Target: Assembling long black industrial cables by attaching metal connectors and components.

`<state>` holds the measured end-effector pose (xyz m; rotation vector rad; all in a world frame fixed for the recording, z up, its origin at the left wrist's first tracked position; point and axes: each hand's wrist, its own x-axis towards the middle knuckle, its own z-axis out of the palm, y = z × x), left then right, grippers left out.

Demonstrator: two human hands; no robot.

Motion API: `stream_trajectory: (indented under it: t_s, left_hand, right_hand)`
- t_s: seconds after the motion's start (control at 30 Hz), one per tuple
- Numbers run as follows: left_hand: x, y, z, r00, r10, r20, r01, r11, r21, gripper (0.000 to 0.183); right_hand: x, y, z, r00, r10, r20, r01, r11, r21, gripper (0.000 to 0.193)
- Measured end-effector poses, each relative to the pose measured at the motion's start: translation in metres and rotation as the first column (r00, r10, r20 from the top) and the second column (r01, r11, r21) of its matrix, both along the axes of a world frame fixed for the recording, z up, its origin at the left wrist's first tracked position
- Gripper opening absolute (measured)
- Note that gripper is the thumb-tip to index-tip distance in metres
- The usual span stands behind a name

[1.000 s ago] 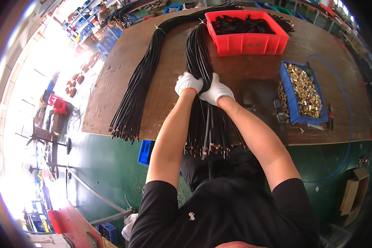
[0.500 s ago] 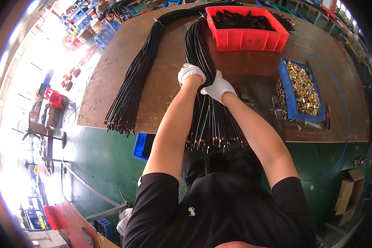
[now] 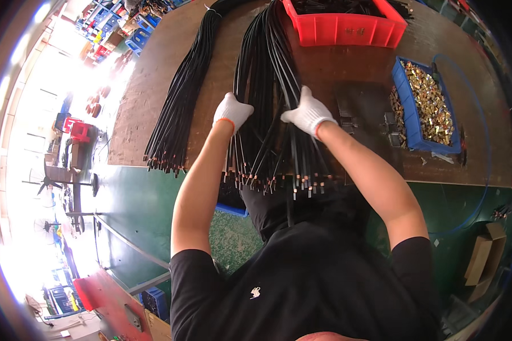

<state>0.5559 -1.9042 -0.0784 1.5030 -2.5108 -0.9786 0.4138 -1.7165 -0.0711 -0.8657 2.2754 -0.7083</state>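
A thick bundle of black cables (image 3: 260, 74) with bare copper-coloured ends lies over the table's near edge, its strands now fanned apart. My left hand (image 3: 233, 112), in a white glove, is closed at the bundle's left side, its thumb across the outer strands. On the right, my gloved right hand (image 3: 310, 112) grips another portion of the same cables, fingers wrapped over them. Between the hands, loose strands cross and hang toward my body. A second black cable bundle (image 3: 185, 91), bound with a white tie near its top, lies to the left, apart from my hands.
A red bin (image 3: 350, 31) of black pieces stands at the back. To the right, a blue bin (image 3: 413, 111) holds many small brass-coloured metal parts, with small metal blocks (image 3: 391, 128) beside it. A thin blue hose (image 3: 486, 131) curves along the right of the brown table (image 3: 136, 122).
My hands have moved apart from their joined grip, the left one going left. The bundle has spread into separate portions. The view has shifted, so the table sits higher.
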Motion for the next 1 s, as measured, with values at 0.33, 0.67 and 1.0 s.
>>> stream_trajectory:
  t_s: [0.33, 0.67, 1.0]
  left_hand:
    - [0.067, 0.005, 0.007, 0.991, -0.103, -0.086, 0.118, 0.973, 0.199, 0.046]
    - [0.082, 0.033, 0.05, 0.953, -0.213, 0.216, 0.257, 0.945, -0.203, 0.048]
    - [-0.001, 0.143, 0.029, 0.995, 0.029, 0.096, -0.017, 0.992, -0.126, 0.047]
  right_hand:
    - [-0.007, -0.012, -0.046, 0.921, -0.032, 0.389, 0.158, 0.941, -0.298, 0.075]
    - [-0.019, -0.003, -0.022, 0.965, 0.153, 0.211, -0.138, 0.987, -0.084, 0.082]
    - [-0.04, 0.005, -0.037, 0.742, 0.056, 0.668, 0.016, 0.995, -0.102, 0.059]
